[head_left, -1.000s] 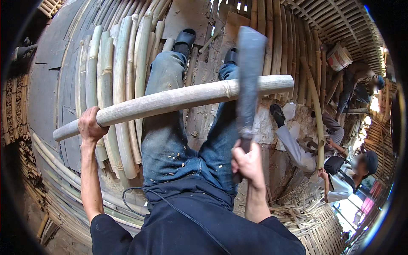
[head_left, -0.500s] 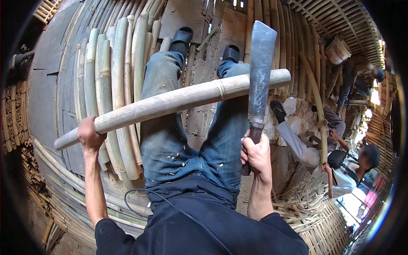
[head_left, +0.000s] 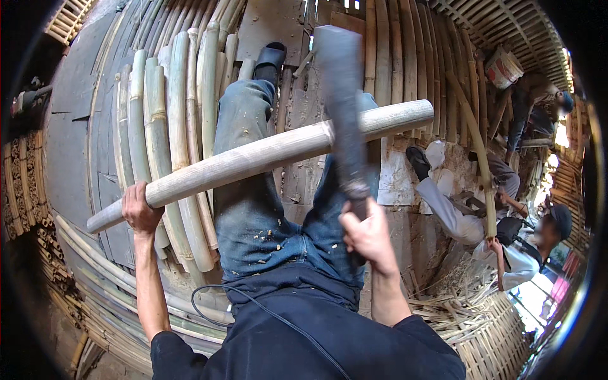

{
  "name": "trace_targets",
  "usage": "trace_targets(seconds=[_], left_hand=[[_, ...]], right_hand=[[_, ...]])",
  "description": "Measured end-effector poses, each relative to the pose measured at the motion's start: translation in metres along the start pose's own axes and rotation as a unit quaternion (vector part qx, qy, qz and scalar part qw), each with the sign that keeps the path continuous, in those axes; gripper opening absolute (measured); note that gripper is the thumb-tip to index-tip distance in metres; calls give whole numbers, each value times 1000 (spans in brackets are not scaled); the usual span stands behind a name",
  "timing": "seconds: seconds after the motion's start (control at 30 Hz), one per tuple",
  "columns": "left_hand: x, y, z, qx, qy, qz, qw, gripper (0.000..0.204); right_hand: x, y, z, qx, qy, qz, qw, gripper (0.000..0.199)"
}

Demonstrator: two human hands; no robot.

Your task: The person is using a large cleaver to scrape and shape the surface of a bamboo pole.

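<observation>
Bamboo pole (head_left: pixel 253 159) spans both legs (head_left: pixel 244 218). Left hand (head_left: pixel 142 208): grip clenched near its left end; right hand (head_left: pixel 372 239): clenched on machete (head_left: pixel 340 95). Pole judged stiff, smooth, lightish; hold well left of machete. Machete blurred, contact unclear.

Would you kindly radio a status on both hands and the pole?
Left hand gripping bamboo pole near one end. Right hand holding blurred knife across pole, contact unclear. Legs beneath pole.
</observation>
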State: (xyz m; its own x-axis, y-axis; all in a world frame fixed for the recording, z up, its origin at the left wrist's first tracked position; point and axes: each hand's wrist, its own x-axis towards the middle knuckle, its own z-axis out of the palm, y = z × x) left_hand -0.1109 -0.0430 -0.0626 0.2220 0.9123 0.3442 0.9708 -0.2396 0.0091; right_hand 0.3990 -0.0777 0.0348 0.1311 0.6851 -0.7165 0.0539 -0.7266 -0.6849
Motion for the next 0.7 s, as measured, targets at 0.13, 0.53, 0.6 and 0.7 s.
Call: trace_targets(seconds=[0.13, 0.53, 0.6, 0.7], left_hand=[[2, 0, 1, 6, 12, -6, 1000, 34], [-2, -9, -2, -5, 0, 15, 1000, 37], [2, -6, -2, -4, -5, 13, 1000, 36], [6, -6, 1, -3, -5, 19, 1000, 37]], right_hand=[[11, -3, -21, 73, 46, -10, 996, 8], [13, 5, -19, 23, 47, -29, 998, 10], [18, 5, -31, 80, 54, -34, 995, 7], [13, 9, -19, 65, 45, -25, 997, 7]])
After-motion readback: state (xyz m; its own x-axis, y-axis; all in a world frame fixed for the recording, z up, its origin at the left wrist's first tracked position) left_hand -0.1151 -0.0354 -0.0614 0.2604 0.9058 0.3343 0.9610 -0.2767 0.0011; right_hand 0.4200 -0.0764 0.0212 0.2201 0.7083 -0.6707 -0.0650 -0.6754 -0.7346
